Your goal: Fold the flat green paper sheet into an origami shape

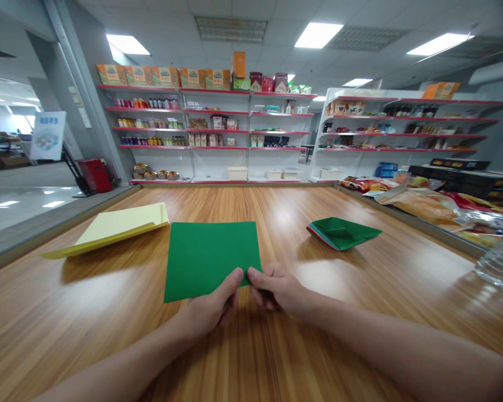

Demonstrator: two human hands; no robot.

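Observation:
A flat green sheet of paper point(213, 254) is held up above the wooden table point(251, 357), a little left of the middle. My left hand point(216, 301) pinches its near edge, thumb on top. Close beside it, my right hand point(279, 287) grips the near right corner between thumb and fingers. The two thumb tips almost meet. To the right lies a small stack of folded paper point(343, 233), green on top with red and blue edges below. On the left rests a stack of pale yellow paper point(117, 226), its near edge curling up.
Snack packets point(427, 209) and black boxes point(465, 181) lie along the right side. A clear plastic object point(501, 262) stands at the right table edge. Beyond the table are stocked shelves point(218, 92). A sign board point(48, 135) and a red box point(95, 175) stand at left.

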